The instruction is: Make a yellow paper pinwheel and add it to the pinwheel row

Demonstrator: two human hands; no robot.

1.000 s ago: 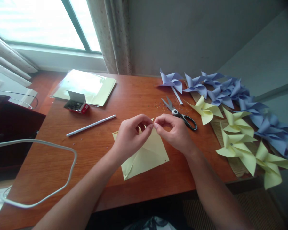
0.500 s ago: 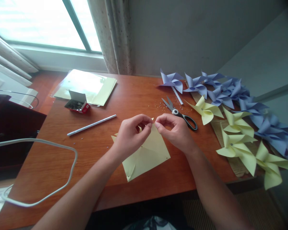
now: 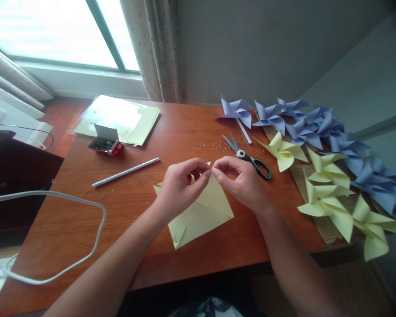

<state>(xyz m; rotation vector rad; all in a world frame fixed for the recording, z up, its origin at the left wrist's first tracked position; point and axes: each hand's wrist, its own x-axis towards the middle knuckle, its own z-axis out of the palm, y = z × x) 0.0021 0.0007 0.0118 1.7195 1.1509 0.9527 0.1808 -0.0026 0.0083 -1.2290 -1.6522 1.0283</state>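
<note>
My left hand (image 3: 185,180) and my right hand (image 3: 239,178) meet fingertip to fingertip over the far part of a pale yellow paper sheet (image 3: 203,213). Both are closed in a pinch around something too small to make out. The sheet lies on the table with small dark holes near its corners, and one slit edge is lifted at the near left. Part of it is hidden under my left hand. Scissors (image 3: 240,154) with black handles lie partly open just beyond my right hand.
Yellow pinwheels (image 3: 326,200) and purple pinwheels (image 3: 303,132) crowd the right side over brown corrugated cardboard (image 3: 300,178). A pale paper stick (image 3: 125,172), a small open box (image 3: 105,143) of metal bits, paper sheets (image 3: 148,125) and a white cable (image 3: 100,233) are at the left.
My hands stay almost in place, and their fingertips have come slightly closer together. The sheet has barely moved.
</note>
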